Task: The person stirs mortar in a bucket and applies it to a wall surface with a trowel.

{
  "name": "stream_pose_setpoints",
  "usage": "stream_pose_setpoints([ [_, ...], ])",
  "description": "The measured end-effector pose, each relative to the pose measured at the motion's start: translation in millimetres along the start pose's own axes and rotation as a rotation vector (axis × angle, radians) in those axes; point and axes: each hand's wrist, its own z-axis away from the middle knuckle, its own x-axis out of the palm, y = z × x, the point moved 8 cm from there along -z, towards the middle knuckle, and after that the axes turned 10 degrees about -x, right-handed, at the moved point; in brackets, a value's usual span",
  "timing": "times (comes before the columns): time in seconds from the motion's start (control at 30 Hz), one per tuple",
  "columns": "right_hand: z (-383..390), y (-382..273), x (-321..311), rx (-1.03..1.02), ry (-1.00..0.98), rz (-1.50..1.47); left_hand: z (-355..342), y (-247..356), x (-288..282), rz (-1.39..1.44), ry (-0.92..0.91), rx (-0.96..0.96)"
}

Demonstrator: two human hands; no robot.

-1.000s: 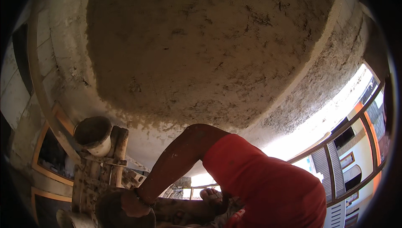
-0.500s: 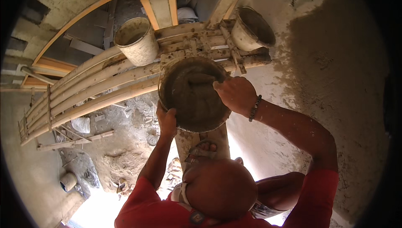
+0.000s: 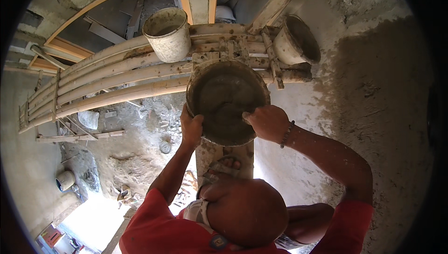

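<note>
A round basin [image 3: 189, 93] of wet grey mortar [image 3: 226, 88] rests on the planks in front of me. My left hand [image 3: 191, 129] is closed on its near-left rim, thumb over the edge. Over the near-right part of the basin, my right hand [image 3: 268, 122] is closed in a fist, with a dark beaded bracelet at the wrist. It grips a trowel whose blade is sunk in the mortar and cannot be made out; the fingers hide the handle.
Two mortar-stained buckets stand beyond the basin, one upright on the left [image 3: 167, 37], one tilted on the right [image 3: 295, 41]. Bamboo poles [image 3: 121, 74] form a scaffold running left. A plank [image 3: 225, 153] lies under my foot. Rubble covers the ground below; a partly plastered wall [image 3: 373, 90] rises right.
My right hand has drawn back toward me, from the basin's right side to its near-right part. The trowel blade, visible before, is now hidden in the mortar. My left hand stays on the rim.
</note>
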Motion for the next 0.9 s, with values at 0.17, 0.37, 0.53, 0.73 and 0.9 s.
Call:
stream_pose_setpoints([
  [0.17, -4, 7, -50, 0.04, 0.227, 0.149, -2, -3, -8, 0.019, 0.015, -0.014],
  [0.37, -25, 10, -30, 0.017, 0.218, 0.263, 0, -1, -7, 0.002, 0.022, -0.032],
  [0.53, 3, -14, -5, -0.046, 0.146, 0.102, 1, -7, -11, -0.059, 0.027, -0.031],
  [0.73, 19, -14, -97, 0.002, 0.21, 0.41, 1, 0, -7, 0.024, 0.031, -0.022],
  [0.9, -48, 30, -29, 0.028, 0.012, 0.466, 11, 10, 12, 0.015, 0.028, -0.039],
])
